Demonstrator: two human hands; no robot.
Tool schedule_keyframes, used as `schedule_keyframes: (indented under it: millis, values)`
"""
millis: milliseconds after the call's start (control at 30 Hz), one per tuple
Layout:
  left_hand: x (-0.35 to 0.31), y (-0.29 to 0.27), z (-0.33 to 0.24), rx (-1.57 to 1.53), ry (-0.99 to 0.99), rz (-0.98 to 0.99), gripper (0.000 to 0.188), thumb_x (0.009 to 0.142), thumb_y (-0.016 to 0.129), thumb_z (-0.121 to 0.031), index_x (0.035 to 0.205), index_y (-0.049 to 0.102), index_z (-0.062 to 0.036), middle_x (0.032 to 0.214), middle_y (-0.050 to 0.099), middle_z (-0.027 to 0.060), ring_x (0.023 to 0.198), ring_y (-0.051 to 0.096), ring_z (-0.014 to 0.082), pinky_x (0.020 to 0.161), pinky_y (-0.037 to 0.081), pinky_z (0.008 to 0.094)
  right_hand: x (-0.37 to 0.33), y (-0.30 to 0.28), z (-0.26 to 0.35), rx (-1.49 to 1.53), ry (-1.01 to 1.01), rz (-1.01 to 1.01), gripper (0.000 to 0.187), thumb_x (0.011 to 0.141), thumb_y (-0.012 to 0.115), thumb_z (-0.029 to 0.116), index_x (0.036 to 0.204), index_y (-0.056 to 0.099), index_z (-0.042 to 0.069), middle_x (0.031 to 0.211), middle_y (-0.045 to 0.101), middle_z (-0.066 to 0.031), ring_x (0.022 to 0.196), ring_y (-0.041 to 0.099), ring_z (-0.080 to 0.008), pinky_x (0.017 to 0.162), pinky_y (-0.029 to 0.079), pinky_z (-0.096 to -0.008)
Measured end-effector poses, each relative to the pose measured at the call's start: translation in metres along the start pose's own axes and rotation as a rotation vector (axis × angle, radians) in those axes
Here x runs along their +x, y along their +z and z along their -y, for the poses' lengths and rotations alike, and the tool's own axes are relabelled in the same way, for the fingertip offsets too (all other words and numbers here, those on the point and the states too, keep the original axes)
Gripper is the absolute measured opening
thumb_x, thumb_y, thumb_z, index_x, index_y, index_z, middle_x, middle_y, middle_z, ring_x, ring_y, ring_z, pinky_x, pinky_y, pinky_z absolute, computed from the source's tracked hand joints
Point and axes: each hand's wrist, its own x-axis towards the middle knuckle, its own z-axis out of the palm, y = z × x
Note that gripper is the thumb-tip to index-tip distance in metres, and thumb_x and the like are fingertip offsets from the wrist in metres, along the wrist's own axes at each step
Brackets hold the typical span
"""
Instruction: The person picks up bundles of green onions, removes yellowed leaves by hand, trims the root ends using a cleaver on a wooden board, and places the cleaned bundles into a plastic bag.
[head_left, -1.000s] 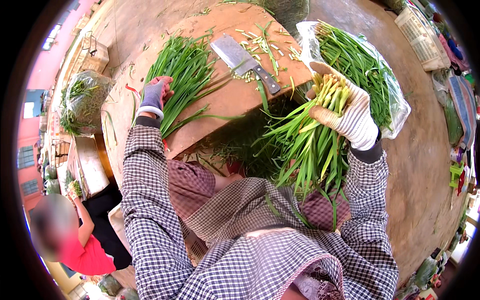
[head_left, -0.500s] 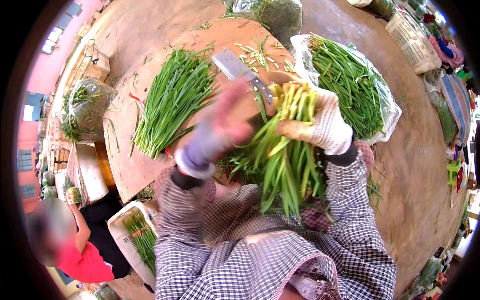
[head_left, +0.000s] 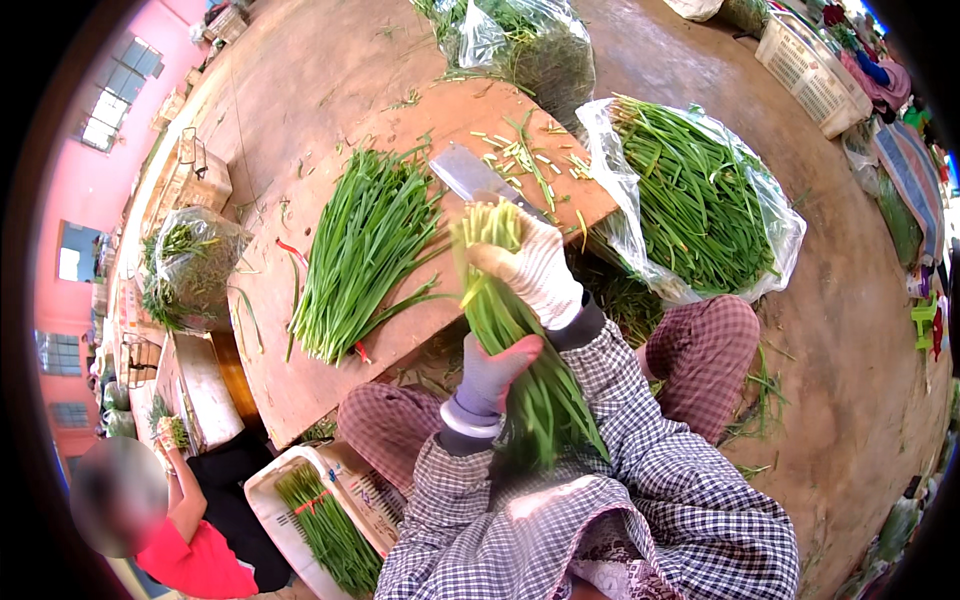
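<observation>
A bunch of garlic chives (head_left: 530, 340) is held upright in front of me, pale cut ends up and leaves hanging toward my lap. My right hand (head_left: 535, 268), in a white knitted glove, wraps the bunch just below the pale ends. Lower down, my left hand (head_left: 495, 380), in a purple and pink glove, closes round the leaves. A cleaver (head_left: 470, 172) lies flat on the reddish board (head_left: 400, 115) behind the bunch, its handle now hidden. To the left on the board lies a larger loose pile of garlic chives (head_left: 370, 245).
An open plastic bag of garlic chives (head_left: 690, 195) stands at the right. Short stem trimmings (head_left: 515, 155) litter the board's far corner. A white crate (head_left: 275, 495) with a tied bunch is by my left knee. A person in a red shirt (head_left: 195, 560) sits at left.
My right hand has moved left and the bunch has straightened. My left hand, apart and blurred before, has come down and closed round the leaves. The whole view has shifted slightly.
</observation>
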Motion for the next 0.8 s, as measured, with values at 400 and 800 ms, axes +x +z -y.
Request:
schedule_keyframes:
  millis: [400, 800]
  values:
    - [0.094, -0.099, -0.076, 1.122, 0.364, 0.001, 0.066, 0.071, 0.080, -0.023, 0.125, 0.049, 0.0012, 0.100, 0.067, 0.0146, 0.090, 0.066, 0.0254, 0.082, 0.052, 0.0345, 0.078, -0.111, -0.046, -1.473, -0.092, 0.330, 0.053, 0.072, 0.074, 0.044, 0.097, 0.058, 0.000, 0.083, 0.061, -0.0202, 0.080, 0.063, -0.0364, 0.068, 0.050, -0.0443]
    - [0.121, -0.077, -0.046, 1.814, 0.304, -0.023, 0.096, 0.066, 0.080, -0.035, 0.141, 0.028, -0.0033, 0.109, 0.059, 0.0208, 0.097, 0.062, 0.0357, 0.079, 0.052, 0.0427, 0.085, -0.143, -0.050, -1.068, -0.031, 0.309, 0.024, 0.065, 0.065, 0.021, 0.078, 0.063, 0.001, 0.070, 0.062, -0.0201, 0.067, 0.062, -0.0346, 0.061, 0.048, -0.0411]
